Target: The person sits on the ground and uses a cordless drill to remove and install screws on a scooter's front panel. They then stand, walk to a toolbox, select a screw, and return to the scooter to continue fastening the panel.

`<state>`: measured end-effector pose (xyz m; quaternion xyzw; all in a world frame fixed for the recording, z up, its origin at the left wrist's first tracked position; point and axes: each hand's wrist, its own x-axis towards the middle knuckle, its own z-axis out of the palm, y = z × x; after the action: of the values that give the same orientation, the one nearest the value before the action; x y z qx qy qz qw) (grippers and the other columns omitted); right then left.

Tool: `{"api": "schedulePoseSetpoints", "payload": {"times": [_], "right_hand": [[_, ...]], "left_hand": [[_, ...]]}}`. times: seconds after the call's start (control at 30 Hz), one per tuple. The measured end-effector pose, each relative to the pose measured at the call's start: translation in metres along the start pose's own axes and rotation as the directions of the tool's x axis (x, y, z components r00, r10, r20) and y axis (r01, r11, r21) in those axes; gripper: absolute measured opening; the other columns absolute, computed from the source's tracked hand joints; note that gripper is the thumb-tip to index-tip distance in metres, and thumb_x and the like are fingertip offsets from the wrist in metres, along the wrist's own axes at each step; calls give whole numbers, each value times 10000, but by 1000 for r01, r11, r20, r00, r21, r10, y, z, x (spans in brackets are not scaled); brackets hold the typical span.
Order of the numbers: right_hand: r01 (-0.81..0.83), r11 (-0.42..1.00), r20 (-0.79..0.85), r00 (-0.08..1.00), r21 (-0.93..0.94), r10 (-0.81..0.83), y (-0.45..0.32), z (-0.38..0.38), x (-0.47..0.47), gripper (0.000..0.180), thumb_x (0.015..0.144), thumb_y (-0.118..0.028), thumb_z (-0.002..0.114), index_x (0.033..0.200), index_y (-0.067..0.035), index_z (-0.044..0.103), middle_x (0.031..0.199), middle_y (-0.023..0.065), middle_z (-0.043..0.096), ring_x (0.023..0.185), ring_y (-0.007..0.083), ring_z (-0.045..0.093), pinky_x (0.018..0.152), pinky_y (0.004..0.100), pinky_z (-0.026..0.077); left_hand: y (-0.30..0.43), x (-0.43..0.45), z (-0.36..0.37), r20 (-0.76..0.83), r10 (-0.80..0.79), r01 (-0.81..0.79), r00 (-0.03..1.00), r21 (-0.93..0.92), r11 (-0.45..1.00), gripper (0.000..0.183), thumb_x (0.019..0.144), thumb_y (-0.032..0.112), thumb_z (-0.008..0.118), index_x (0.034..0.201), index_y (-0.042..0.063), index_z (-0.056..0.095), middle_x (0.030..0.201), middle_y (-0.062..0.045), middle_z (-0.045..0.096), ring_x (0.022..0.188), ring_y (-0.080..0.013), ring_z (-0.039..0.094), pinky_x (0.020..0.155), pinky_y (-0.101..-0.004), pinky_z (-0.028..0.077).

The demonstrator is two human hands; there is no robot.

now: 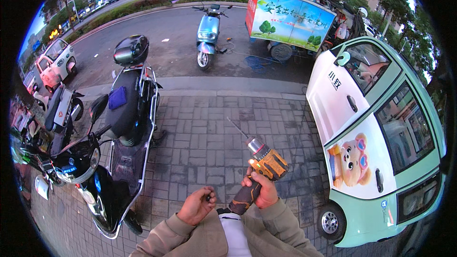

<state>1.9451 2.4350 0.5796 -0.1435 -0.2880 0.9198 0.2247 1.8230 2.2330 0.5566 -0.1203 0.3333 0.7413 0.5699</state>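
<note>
My right hand (265,190) grips the handle of a yellow-and-black cordless drill (270,164). A long thin bit (237,127) sits in its silver chuck (255,145) and points up and away to the left. The drill's small lamp is lit. Close to my chest on the left, my left hand (197,204) has its fingers curled around a small dark piece (208,197). Most of that piece is hidden by the fingers, so its kind is unclear. The two hands are apart, above grey paving bricks (200,142).
A black electric scooter (125,114) with a purple cloth (117,97) on its seat stands left. At right is a green-and-white mini vehicle (360,142). Beyond the kerb (228,92) stand a blue scooter (207,32), a painted cargo box (289,18) and a blue coiled cable (257,63).
</note>
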Motion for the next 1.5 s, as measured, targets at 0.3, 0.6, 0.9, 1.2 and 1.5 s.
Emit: {"api": "schedulePoseSetpoints", "payload": {"times": [0.3,0.6,0.9,1.2,1.5], "right_hand": [[11,999,-39,999,31,-10,3,5,1,458,905,-41,575,1355,-39,490,1115,87,593,797,181,563,806,402,493],[-29,999,-20,999,26,30,2,2,4,498,887,-24,566,1374,-33,460,1130,107,587,821,194,575,809,405,500],[-70,996,-63,995,47,73,3,8,7,490,903,-22,557,1382,-33,458,1157,123,587,832,202,592,825,411,509],[-216,976,-163,964,-22,209,15,-16,17,354,914,-29,600,1263,-1,549,1145,124,635,770,155,614,744,349,546],[-241,961,-242,933,132,267,26,-30,19,279,973,-175,623,1212,-58,541,1130,136,653,744,150,614,683,339,551]], "left_hand": [[18,5,-4,-8,20,-20,1000,-40,999,231,978,106,467,1166,-21,510,998,-99,549,903,-211,533,793,-319,481],[35,-4,-3,40,149,-153,988,107,982,331,1020,57,410,1324,-68,446,1123,-142,588,963,-197,600,846,-277,525],[23,-7,-4,42,144,-148,989,110,983,210,1058,229,503,1114,32,549,938,-51,619,827,-126,595,760,-242,526],[20,-7,6,-24,120,-115,992,153,982,225,1061,272,506,1080,55,564,859,-2,578,734,-93,513,673,-238,458],[15,-7,-2,-20,116,-113,993,119,986,229,1057,267,515,1092,46,566,867,3,577,751,-101,515,709,-253,467]]}}
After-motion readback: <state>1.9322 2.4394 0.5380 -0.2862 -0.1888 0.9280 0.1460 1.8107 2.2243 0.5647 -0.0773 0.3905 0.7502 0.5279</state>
